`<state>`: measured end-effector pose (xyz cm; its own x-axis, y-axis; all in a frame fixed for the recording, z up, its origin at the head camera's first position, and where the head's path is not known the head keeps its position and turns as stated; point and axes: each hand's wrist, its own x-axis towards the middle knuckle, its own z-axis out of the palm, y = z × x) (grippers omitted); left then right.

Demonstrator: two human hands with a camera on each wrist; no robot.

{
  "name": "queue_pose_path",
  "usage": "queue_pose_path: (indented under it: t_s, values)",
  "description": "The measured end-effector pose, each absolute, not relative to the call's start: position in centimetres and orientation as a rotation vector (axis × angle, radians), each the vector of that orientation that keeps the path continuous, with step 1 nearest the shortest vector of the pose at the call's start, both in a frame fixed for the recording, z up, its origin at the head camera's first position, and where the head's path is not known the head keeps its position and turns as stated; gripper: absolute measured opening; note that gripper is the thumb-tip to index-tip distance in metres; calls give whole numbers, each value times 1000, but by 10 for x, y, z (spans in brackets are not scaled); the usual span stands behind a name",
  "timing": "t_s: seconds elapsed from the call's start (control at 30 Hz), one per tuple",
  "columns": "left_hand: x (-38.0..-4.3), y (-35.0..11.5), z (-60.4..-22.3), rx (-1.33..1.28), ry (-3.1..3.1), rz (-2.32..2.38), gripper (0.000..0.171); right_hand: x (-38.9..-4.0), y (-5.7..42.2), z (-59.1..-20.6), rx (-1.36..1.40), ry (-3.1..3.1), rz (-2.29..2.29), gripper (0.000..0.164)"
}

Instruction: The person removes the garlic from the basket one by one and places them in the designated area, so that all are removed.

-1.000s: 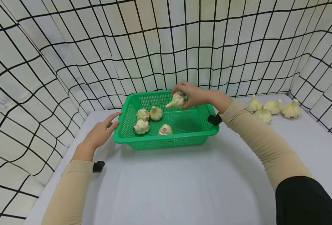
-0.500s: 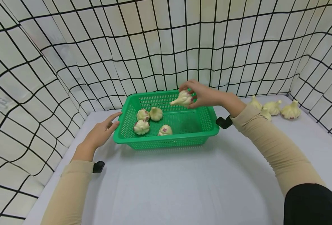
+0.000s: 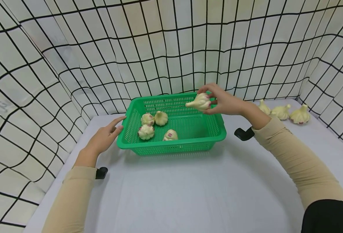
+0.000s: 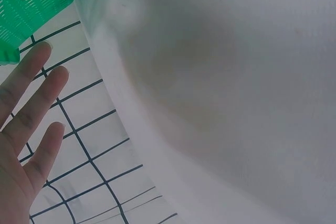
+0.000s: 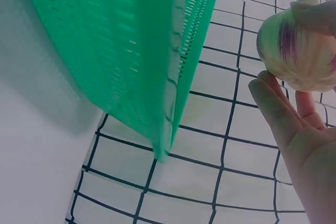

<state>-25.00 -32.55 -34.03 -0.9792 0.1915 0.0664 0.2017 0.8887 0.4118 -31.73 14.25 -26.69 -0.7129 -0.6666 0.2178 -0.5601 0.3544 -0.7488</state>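
My right hand (image 3: 225, 102) grips a garlic bulb (image 3: 201, 102) above the right part of a green basket (image 3: 171, 143). The bulb's stem points left in the head view; purple streaks mark its skin in the right wrist view, where fingers and thumb hold it from both sides. At the basket's left end, my left hand (image 3: 102, 137) has its fingers extended, fingertips right at the rim. Several other bulbs lie inside the basket: a pair (image 3: 161, 118) at the back left, a white one (image 3: 146, 132) before them, and one (image 3: 170, 135) by the front wall.
To the right on the white table (image 3: 171, 187) sits a group of garlic bulbs (image 3: 300, 114), partly hidden behind the right forearm. Black netting (image 3: 177, 48) over white walls encloses the table at the back and both sides. A dark wrist camera (image 3: 244, 133) juts from the right wrist.
My right hand has carried the garlic bulb rightward, from over the basket's middle toward its right end. The left hand, the basket and the bulbs inside stay put.
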Motion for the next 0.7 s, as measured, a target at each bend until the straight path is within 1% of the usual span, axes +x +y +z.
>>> queue_pose_path:
  t_s: [0.27,0.7]
  values:
    - [-250,-326,-341,-325,-3030,-661,64,-309,160,-277,-1054,2436,-1397,62]
    - [-251,-326,-342,-327,-3023,-666,64,-295,194,-297,-987,2470,-1447,65]
